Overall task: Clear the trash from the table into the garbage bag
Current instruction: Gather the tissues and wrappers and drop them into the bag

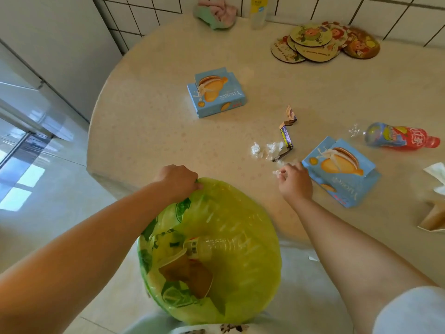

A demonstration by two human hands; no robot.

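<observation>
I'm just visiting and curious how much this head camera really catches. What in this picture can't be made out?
Head view only:
- Yellow bottle by the wall: top cut off by the upper edge.
- Papers at far right: cut off by the right edge.
- Brown item in the garbage bag: veiled by green plastic, unidentifiable.
- Right hand: pinches a white scrap, too small to identify.
</observation>
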